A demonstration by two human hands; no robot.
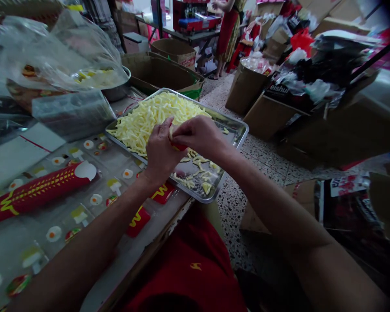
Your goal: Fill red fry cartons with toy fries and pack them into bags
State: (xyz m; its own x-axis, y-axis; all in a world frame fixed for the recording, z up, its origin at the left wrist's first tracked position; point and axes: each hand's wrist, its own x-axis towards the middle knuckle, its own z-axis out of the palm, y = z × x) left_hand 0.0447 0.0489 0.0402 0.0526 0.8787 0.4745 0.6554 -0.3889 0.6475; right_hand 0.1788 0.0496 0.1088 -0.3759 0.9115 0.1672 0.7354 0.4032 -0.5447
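My left hand [162,149] is closed over the tray, around what looks like a small red fries carton [181,147], mostly hidden by my fingers. Right against it, my right hand [199,135] is pinched shut at the carton's top; what its fingertips hold is too hidden to name. Beneath and behind both hands, pale yellow fries-like strips [164,108] are heaped on a metal tray [243,130]. Loose strips [198,167] lie scattered at its near side. Red cartons with a yellow M [162,193] rest on the table beside my left wrist.
A nested stack of red cartons [45,190] lies on the patterned table cover [94,216]. Behind it are a clear plastic box [73,113] and a bag-covered bowl [126,73]. Cardboard boxes [263,115] crowd the right floor. A person [227,34] stands far back.
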